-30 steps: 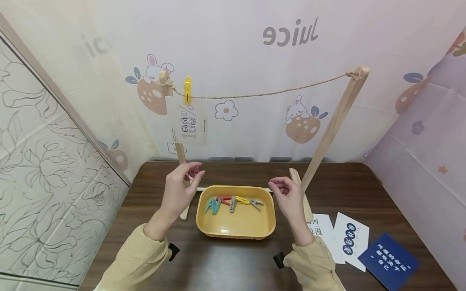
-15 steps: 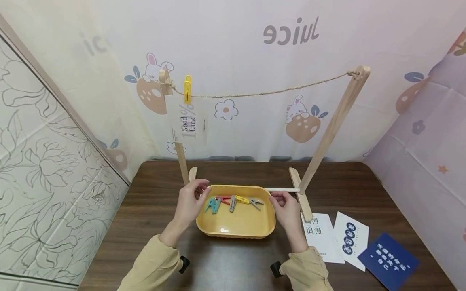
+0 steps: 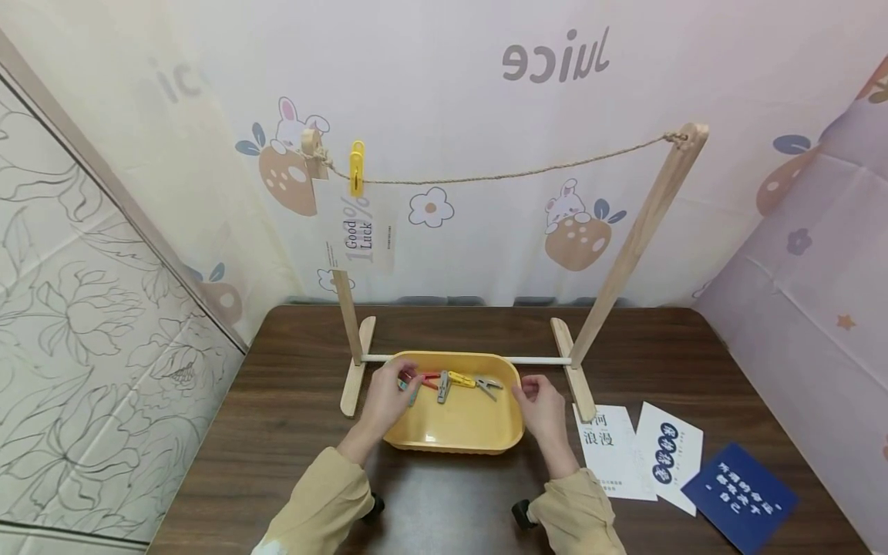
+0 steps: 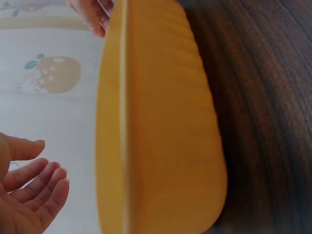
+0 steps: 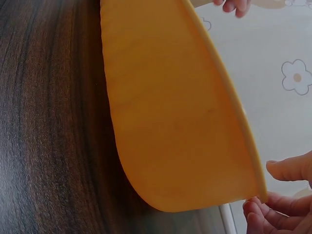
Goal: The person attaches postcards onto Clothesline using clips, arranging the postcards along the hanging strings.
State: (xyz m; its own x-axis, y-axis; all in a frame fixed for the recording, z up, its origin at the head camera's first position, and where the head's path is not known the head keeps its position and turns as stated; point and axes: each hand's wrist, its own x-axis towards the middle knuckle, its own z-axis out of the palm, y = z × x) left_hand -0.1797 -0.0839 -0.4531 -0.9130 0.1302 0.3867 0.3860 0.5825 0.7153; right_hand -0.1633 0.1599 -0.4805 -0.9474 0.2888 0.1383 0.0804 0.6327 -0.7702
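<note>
At the yellow bin (image 3: 451, 425), my left hand (image 3: 388, 393) hovers relaxed at ten o'clock, my right hand (image 3: 543, 407) relaxed at three.

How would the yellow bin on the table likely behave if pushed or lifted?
The yellow bin would probably keep its shape, since its walls and rim show no sag. It looks fairly light, holding only a few clothespins, and unlikely to tip, being broad and low on the table. Those loose clothespins might slide if it tilts.
</note>
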